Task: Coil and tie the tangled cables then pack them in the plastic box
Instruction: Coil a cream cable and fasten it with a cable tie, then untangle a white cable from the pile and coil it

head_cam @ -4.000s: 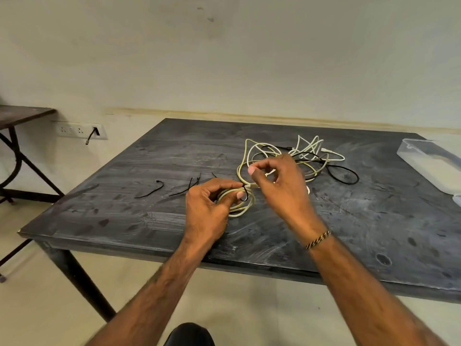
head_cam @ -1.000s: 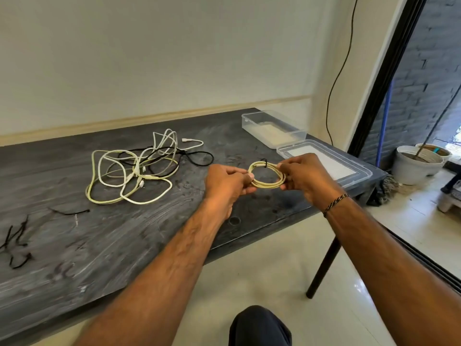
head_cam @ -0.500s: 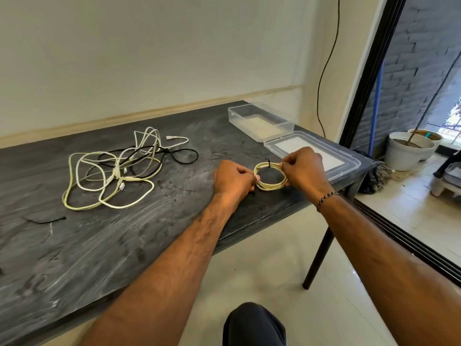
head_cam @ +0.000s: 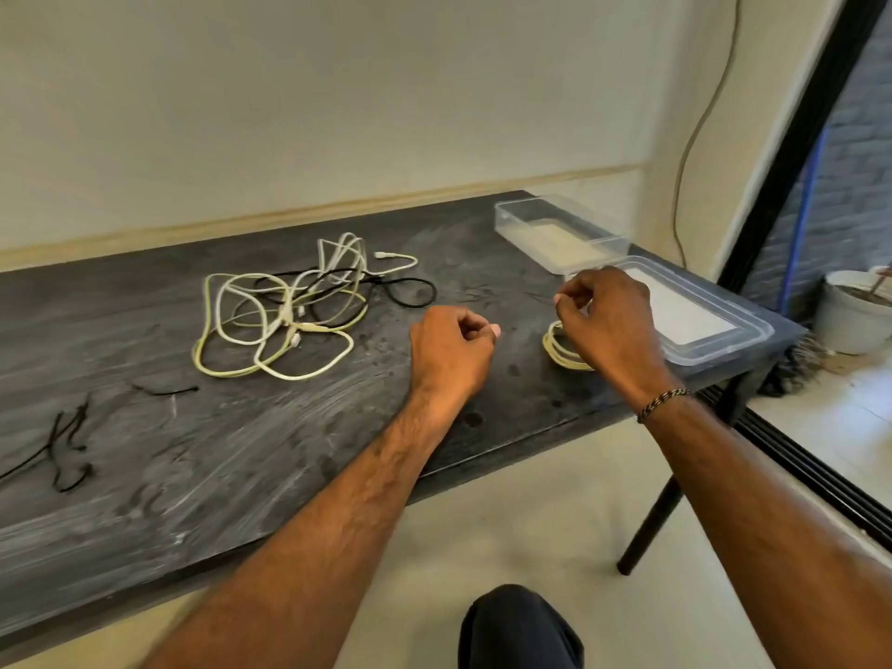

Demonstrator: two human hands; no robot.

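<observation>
Right hand: the right hand point(head_cam: 609, 325) hovers over the coiled cable point(head_cam: 560, 349), fingers curled, fingertips pinched together; whether they hold anything I cannot tell.
Left hand: the left hand point(head_cam: 451, 352) is curled above the table point(head_cam: 241, 456), nothing visible in it.
Hidden: the right hand covers most of the coil; only its left arc shows.
Tangle: the loose cables point(head_cam: 294, 306) lie well left of the hands.
Box: the plastic box point(head_cam: 560, 231) sits at the far right corner, its lid point(head_cam: 685, 313) just beside it, reaching the table's edge.
Ties: black ties point(head_cam: 67, 446) lie near the left, partly cut off.
</observation>
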